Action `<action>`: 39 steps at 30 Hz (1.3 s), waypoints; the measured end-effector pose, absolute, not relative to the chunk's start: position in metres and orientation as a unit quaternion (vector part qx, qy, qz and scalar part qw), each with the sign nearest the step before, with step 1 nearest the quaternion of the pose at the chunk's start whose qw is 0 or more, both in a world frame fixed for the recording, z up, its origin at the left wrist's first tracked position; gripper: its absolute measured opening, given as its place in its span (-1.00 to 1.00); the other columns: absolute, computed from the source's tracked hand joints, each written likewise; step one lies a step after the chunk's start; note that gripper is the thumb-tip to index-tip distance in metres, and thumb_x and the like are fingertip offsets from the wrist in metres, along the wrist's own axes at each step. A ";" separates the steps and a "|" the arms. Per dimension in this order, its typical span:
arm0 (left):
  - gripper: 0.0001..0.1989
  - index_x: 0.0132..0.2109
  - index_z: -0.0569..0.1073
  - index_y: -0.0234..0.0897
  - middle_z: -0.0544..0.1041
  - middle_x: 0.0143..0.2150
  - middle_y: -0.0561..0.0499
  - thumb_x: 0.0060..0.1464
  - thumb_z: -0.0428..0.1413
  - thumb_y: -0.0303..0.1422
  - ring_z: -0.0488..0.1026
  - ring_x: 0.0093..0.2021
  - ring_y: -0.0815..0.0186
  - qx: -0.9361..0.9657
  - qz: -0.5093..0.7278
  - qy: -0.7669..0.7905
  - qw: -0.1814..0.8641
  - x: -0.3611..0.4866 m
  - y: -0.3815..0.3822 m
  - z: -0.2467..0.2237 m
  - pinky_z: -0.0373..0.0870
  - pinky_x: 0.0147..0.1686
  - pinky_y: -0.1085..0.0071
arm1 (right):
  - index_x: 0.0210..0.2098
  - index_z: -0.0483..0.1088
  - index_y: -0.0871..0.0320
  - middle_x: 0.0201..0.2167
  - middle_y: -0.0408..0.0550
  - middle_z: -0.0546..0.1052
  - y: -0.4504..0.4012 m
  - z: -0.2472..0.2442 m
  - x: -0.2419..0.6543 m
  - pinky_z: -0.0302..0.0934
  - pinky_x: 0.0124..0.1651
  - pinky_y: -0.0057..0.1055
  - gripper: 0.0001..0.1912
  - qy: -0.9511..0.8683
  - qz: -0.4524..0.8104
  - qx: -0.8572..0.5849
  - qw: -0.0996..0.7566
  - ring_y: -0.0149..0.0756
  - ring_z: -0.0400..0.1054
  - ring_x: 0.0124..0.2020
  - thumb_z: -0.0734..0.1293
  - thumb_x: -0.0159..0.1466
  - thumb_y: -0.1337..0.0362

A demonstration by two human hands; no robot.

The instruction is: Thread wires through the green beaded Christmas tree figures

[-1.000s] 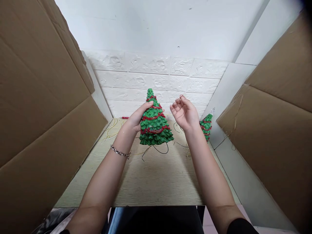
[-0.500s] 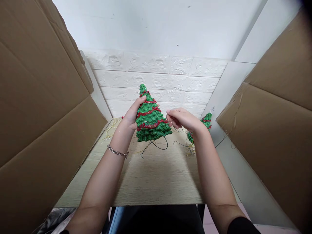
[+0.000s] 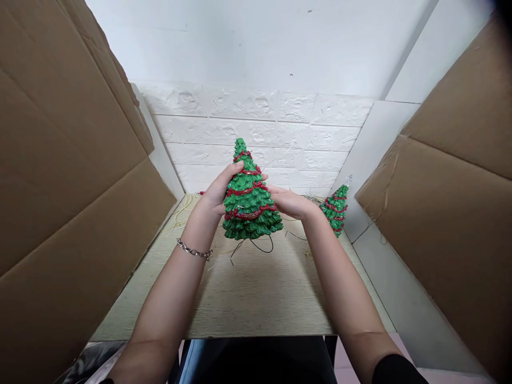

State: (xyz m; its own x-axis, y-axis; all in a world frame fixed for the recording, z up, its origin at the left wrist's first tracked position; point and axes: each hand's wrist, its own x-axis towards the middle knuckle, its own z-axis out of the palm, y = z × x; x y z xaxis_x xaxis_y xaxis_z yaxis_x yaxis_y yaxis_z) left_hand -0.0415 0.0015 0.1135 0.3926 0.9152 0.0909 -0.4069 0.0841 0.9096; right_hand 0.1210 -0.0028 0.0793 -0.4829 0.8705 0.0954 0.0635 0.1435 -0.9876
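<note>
A small green Christmas tree figurine [image 3: 253,202] with red garlands is held up above the table, its top tilted slightly left. My left hand [image 3: 220,186] grips it by the left side, thumb across the front near the upper garland. At its right edge, my right hand [image 3: 288,202] reaches behind the tree, which hides its fingertips; whether they grip anything cannot be seen. From the tree's base hang thin wires, among them a looped black wire [image 3: 264,250]. A faint pale strand rises behind the tree.
Another decorated tree [image 3: 336,209] with a clear topper stands at the right, by my right forearm. Yellow wires [image 3: 182,213] lie at the table's left back. Cardboard panels [image 3: 60,213] flank both sides, and a white brick-patterned wall [image 3: 240,125] closes the back.
My right hand has moved left, from beside the tree to behind its right edge. The tree has turned more upright and shifted slightly right in my left hand.
</note>
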 end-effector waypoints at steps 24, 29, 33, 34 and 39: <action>-0.65 -0.27 0.42 -0.35 0.51 -0.30 -0.13 -0.07 0.07 -0.13 0.48 -0.19 0.08 0.521 0.469 0.197 0.685 -0.046 -0.007 0.119 0.43 -0.20 0.16 | -0.34 0.35 0.13 -0.41 -0.18 0.47 -0.001 0.091 0.126 0.28 -0.35 -0.51 -0.72 -0.555 0.501 -0.305 0.589 -0.53 0.36 -0.51 0.38 0.01 0.12; -0.64 -0.26 0.41 -0.37 0.52 -0.31 -0.12 -0.09 0.07 -0.14 0.48 -0.19 0.13 0.536 0.448 0.192 0.690 -0.046 -0.009 0.120 0.42 -0.17 0.20 | -0.36 0.37 0.13 -0.39 -0.14 0.49 0.002 0.092 0.130 0.29 -0.30 -0.48 -0.74 -0.561 0.476 -0.328 0.593 -0.50 0.37 -0.49 0.36 0.03 0.11; -0.65 -0.26 0.40 -0.36 0.52 -0.32 -0.11 -0.10 0.08 -0.14 0.47 -0.19 0.13 0.531 0.451 0.195 0.691 -0.046 -0.010 0.120 0.42 -0.15 0.20 | -0.36 0.44 0.12 -0.32 -0.13 0.50 -0.003 0.092 0.126 0.25 -0.16 -0.39 -0.84 -0.698 0.407 -0.348 0.476 -0.41 0.36 -0.31 0.31 0.10 0.19; -0.64 -0.25 0.40 -0.36 0.52 -0.32 -0.11 -0.09 0.07 -0.14 0.47 -0.18 0.12 0.530 0.451 0.194 0.691 -0.046 -0.009 0.120 0.42 -0.14 0.19 | -0.35 0.45 0.11 -0.30 -0.13 0.50 -0.005 0.092 0.124 0.24 -0.13 -0.37 -0.85 -0.732 0.396 -0.345 0.434 -0.39 0.34 -0.25 0.30 0.11 0.22; -0.61 -0.21 0.39 -0.35 0.51 -0.29 -0.11 -0.10 0.07 -0.12 0.46 -0.15 0.11 0.527 0.459 0.190 0.690 -0.047 -0.006 0.119 0.40 -0.11 0.15 | -0.27 0.47 0.09 -0.29 -0.16 0.50 -0.009 0.091 0.120 0.20 -0.12 -0.36 -0.79 -0.776 0.361 -0.352 0.378 -0.35 0.31 -0.21 0.24 0.16 0.25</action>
